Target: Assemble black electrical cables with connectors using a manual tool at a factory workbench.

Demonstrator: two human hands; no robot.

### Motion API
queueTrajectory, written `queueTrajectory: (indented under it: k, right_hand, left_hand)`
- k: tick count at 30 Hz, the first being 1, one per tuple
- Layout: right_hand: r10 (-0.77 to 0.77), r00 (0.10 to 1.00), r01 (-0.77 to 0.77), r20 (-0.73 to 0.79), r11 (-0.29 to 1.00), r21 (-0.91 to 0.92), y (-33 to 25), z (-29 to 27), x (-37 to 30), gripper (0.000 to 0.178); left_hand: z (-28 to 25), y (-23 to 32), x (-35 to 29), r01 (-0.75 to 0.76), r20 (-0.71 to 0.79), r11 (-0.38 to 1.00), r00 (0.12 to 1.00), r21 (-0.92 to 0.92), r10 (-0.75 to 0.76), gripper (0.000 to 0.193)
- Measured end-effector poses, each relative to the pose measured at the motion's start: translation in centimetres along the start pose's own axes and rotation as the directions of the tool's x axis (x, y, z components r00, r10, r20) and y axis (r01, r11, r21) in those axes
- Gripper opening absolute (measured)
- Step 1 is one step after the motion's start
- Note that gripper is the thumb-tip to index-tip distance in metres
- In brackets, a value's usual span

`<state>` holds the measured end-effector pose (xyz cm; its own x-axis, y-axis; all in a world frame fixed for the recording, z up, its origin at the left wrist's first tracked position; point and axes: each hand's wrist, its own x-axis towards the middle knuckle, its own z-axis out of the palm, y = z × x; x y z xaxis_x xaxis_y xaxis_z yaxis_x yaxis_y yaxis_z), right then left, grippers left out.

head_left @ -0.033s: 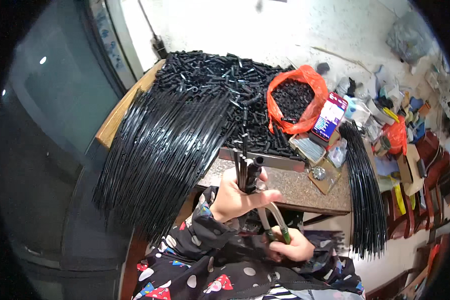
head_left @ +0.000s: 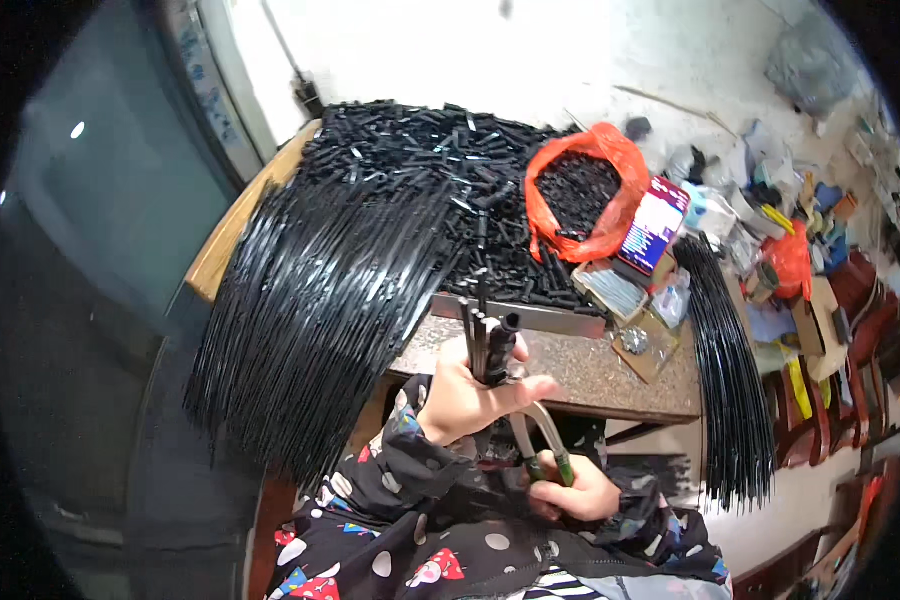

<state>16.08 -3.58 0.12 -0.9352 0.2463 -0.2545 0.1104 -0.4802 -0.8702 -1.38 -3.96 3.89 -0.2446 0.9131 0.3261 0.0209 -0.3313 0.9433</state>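
Observation:
My left hand (head_left: 470, 400) is closed around several thin black rods (head_left: 477, 340) and a thicker black tubular piece (head_left: 503, 350), all standing roughly upright above the fist. Lower and to the right, my right hand (head_left: 580, 492) grips the green-ended handles of a pair of pliers (head_left: 545, 430). The pliers' grey metal arms rise toward my left thumb; their jaws are mostly hidden by that hand. Beyond the hands, loose short black tubular pieces (head_left: 410, 145) cover the back of the table. A wide sheaf of long black rods (head_left: 310, 320) lies to the left, overhanging the front edge.
Among the pieces stands a red plastic bag (head_left: 620, 150) of small black parts. Beside it are a phone (head_left: 653, 225), a box of thin pale sticks (head_left: 613, 290) and a metal strip (head_left: 540, 319). Another rod bundle (head_left: 730, 380) hangs at the table's right (head_left: 660, 395); clutter and chairs stand beyond.
The view has shifted slightly, so the scene sits a little farther left. The upper end of the thicker black piece shows at a slightly different angle. Both grips are unchanged.

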Motion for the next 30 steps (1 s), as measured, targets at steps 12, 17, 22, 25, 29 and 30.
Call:
queueTrajectory:
  k: [12, 17, 22, 25, 29, 30]
  right_hand:
    - [-0.57, 0.521, -0.106, -0.635, 0.696, -0.711, -2.4, -13.0, 2.7, 0.009]
    - [-0.694, 0.499, -0.446, -0.519, 0.308, -0.841, -3.7, -17.6, 1.8, 0.026]
    - [-0.76, 0.573, -0.438, -0.307, 0.033, -0.898, -3.3, -17.7, 3.1, 0.028]
    - [-0.765, 0.567, -0.47, -0.305, 0.003, -0.883, -3.5, -17.4, 3.9, 0.027]
    - [-0.801, 0.529, -0.479, -0.28, -0.009, -0.878, -3.6, -17.3, 3.9, 0.028]
    - [-0.804, 0.514, -0.485, -0.299, 0.016, -0.875, -3.5, -17.5, 3.7, 0.028]
  left_hand:
    - [0.4, -5.3, 2.8, 0.003, -0.118, 1.0, 0.993, -0.011, -0.004, 0.042]
    - [0.8, -6.2, 2.9, 0.024, -0.04, 1.0, 0.999, 0.011, -0.023, 0.045]
    - [1.3, -6.5, 3.5, 0.07, -0.037, 0.995, 0.997, -0.073, -0.073, 0.045]
    - [1.0, -6.8, 3.8, 0.045, -0.014, 0.999, 0.999, 0.003, -0.045, 0.042]
    - [0.9, -7.1, 3.7, 0.081, -0.033, 0.993, 0.996, -0.088, -0.085, 0.044]
    - [1.0, -6.9, 3.7, 0.05, -0.023, 0.997, 0.998, -0.058, -0.051, 0.044]
